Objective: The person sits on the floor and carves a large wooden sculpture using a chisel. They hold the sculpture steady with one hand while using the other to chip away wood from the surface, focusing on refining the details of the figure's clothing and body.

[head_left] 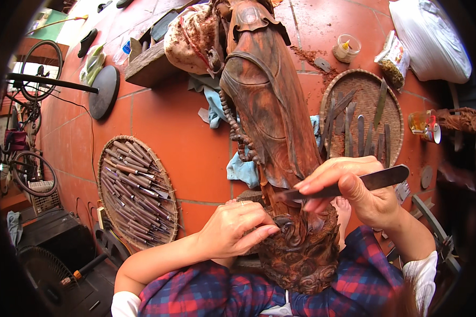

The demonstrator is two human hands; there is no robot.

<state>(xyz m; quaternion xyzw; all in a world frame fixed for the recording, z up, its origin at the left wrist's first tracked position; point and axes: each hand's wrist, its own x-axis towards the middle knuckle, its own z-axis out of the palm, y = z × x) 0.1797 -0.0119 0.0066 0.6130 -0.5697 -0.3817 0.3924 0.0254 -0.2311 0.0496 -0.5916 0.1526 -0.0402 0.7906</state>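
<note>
A long carved wooden statue [262,100] of a robed figure lies tilted away from me, its ornate base [296,264] between my knees. My left hand [239,228] is closed over the near left side, where the robe meets the base; its fingertips are partly hidden. In my right hand [357,187] is a flat dark file [385,178], gripped between thumb and fingers. Its rounded end sticks out to the right, and its narrow end points left, at the wood near the robe's hem. Carved beads [237,127] run down the statue's left side.
To the left, a round woven tray [167,208] holds many wooden-handled chisels. Another woven tray [398,105] at right carries flat dark files. A wooden block and cloth bundle [193,39] stand by the statue's far end. A black fan [42,269] is at lower left.
</note>
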